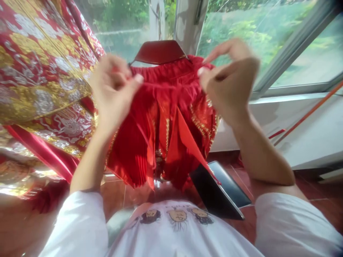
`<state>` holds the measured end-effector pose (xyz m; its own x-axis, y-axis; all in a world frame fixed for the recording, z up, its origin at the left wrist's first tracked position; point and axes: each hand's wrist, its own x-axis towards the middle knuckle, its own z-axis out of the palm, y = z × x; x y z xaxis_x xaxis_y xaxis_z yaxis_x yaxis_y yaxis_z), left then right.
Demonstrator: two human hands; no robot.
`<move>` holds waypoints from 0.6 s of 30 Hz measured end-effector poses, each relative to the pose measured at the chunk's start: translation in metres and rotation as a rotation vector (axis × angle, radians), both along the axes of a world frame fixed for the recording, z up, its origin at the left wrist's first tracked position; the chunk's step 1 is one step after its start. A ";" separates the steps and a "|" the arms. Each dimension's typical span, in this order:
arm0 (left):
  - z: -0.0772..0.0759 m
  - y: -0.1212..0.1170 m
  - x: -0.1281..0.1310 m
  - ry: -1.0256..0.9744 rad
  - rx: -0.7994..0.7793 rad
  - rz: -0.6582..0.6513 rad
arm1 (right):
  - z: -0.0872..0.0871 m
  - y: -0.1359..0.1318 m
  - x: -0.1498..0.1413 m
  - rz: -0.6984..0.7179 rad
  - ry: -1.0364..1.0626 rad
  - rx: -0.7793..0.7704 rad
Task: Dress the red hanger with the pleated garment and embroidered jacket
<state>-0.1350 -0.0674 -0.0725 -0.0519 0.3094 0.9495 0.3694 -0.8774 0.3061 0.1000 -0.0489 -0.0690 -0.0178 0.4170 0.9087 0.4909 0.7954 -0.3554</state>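
A red pleated skirt [131, 142] with gold trim hangs in front of me from a hanger [160, 52] with a dark red top. My left hand [115, 85] pinches the skirt's gathered waistband [166, 87] at its left end, thumb on top. At the right end my right hand [227, 80] holds the same waistband between thumb and fingers; this hand is slightly blurred. The band is stretched between the two hands, below the hanger's top. Orange-red panels [184, 132] hang down the middle of the skirt.
Red, gold and silver embroidered garments [40, 64] hang close on the left. Windows [257, 43] stand behind, above a white wall [241, 139]. A black open case or device [217, 192] is near the tiled floor [115, 194]. An orange pole [308, 114] leans at right.
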 end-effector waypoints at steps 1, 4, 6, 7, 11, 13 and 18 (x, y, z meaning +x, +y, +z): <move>0.002 0.003 -0.008 -0.021 0.050 0.018 | 0.003 0.006 0.007 -0.046 0.009 0.026; -0.007 0.014 -0.031 -0.024 -0.006 0.040 | 0.000 0.026 0.020 -0.123 -0.102 -0.146; -0.015 0.014 -0.041 0.026 -0.121 -0.009 | -0.004 0.031 0.020 -0.132 -0.207 -0.288; -0.017 0.011 -0.045 0.088 -0.187 -0.048 | -0.005 0.030 0.019 -0.109 -0.257 -0.331; -0.014 -0.011 -0.048 0.359 -0.312 0.122 | 0.000 0.013 0.008 0.185 -0.475 -0.447; -0.012 -0.015 -0.041 0.355 -0.225 0.380 | 0.003 0.008 -0.001 0.413 -0.484 -0.552; -0.014 0.015 -0.009 0.069 0.027 0.620 | 0.002 0.018 -0.028 0.653 -0.114 -0.516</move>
<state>-0.1438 -0.0525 -0.0862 -0.1521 0.2174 0.9642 0.8306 -0.5007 0.2439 0.0720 -0.0310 -0.0671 -0.4799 0.6541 0.5846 0.0431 0.6832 -0.7289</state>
